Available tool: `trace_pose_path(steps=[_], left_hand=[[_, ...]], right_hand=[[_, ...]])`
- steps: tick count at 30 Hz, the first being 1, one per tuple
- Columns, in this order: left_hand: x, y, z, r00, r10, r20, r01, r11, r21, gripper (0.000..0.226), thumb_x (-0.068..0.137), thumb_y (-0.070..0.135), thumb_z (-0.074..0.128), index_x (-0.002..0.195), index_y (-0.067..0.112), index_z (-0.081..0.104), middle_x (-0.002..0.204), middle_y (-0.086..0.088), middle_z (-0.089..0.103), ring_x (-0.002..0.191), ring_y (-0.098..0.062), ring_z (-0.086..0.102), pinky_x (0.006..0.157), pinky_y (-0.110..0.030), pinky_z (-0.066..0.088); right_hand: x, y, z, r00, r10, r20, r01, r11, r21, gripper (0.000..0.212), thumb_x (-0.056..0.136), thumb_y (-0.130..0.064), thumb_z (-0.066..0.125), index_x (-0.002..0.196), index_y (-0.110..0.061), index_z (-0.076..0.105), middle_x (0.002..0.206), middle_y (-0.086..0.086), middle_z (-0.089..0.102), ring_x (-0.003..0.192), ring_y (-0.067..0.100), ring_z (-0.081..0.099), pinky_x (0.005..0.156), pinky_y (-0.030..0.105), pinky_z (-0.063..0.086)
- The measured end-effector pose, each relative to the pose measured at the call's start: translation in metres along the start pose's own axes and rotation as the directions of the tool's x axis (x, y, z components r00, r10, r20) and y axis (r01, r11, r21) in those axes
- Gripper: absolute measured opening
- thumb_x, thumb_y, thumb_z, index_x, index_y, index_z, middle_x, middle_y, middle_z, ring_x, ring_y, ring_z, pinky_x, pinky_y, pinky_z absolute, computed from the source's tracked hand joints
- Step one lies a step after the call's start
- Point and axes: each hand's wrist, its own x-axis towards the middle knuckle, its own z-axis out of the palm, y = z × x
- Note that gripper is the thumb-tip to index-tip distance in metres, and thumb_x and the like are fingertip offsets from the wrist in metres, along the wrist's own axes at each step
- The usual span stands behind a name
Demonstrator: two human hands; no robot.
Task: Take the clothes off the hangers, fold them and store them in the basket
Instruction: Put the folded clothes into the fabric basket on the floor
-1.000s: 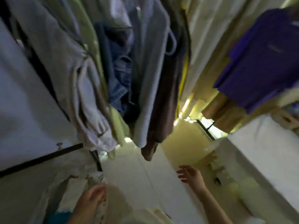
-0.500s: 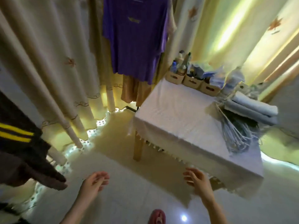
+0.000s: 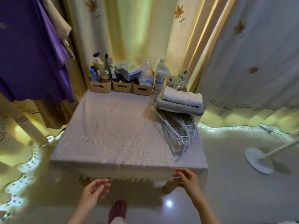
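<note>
Purple shirt [image 3: 30, 50] hangs at far left with a beige garment [image 3: 59, 23] behind it, so that's left to do. Left hand [image 3: 95, 189] is empty, fingers loose, just short of the counter [image 3: 113, 123] front edge. The counter's middle is bare cloth, so there's plenty of folding room. Toward the right, folded clothes [image 3: 181, 101] sit stacked by a pile of empty hangers [image 3: 178, 133], so I'd guess it's partly done. Right hand [image 3: 187, 177] is empty too, fingers apart, near the front right corner. Can't spot a basket. A white stand base [image 3: 258, 160] crowds the floor further right.
</note>
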Motion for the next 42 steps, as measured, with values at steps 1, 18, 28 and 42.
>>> trace_pose_path(steps=[1,18,28,42], left_hand=[[0.013,0.003,0.003,1.0,-0.013,-0.01,0.013,1.0,0.003,0.03,0.092,-0.017,0.038,0.078,0.003,0.057,0.048,0.0,0.066,0.04,-0.005,0.061,0.039,-0.012,0.046],[0.238,0.199,0.149,0.946,0.12,0.301,-0.219,0.921,0.322,0.013,0.096,0.008,0.049,0.105,0.006,0.059,0.106,-0.015,0.064,0.088,-0.025,0.061,0.07,-0.03,0.048],[0.315,0.263,0.299,0.927,0.118,0.355,-0.263,0.88,0.396,0.072,0.084,0.051,0.061,0.142,0.022,0.031,0.145,-0.006,0.035,0.126,-0.022,0.042,0.102,-0.042,0.041],[0.364,0.243,0.335,0.879,-0.068,0.471,-0.177,0.872,0.456,0.107,0.064,0.073,0.054,0.15,0.037,0.002,0.156,0.005,0.021,0.139,-0.021,0.027,0.11,-0.039,0.024]], right_hand=[[0.009,0.0,-0.003,1.0,0.014,-0.02,-0.013,1.0,0.012,0.015,0.095,0.002,0.049,0.098,0.002,0.064,0.079,0.014,0.068,0.063,0.022,0.063,0.052,0.021,0.048],[0.185,-0.1,-0.062,0.881,0.077,-0.467,-0.025,0.993,0.117,0.038,0.095,-0.028,0.055,0.129,-0.011,0.049,0.12,0.011,0.059,0.101,0.025,0.06,0.076,0.033,0.052],[0.309,-0.176,-0.108,0.957,-0.039,-0.288,0.017,0.997,-0.076,0.074,0.081,-0.059,0.055,0.145,-0.04,0.025,0.153,0.003,0.029,0.132,0.027,0.04,0.097,0.042,0.042],[0.361,-0.162,-0.108,0.996,0.053,0.077,-0.054,0.999,0.008,0.082,0.075,-0.059,0.057,0.146,-0.036,0.025,0.142,-0.006,0.045,0.12,0.014,0.049,0.099,0.032,0.043]])
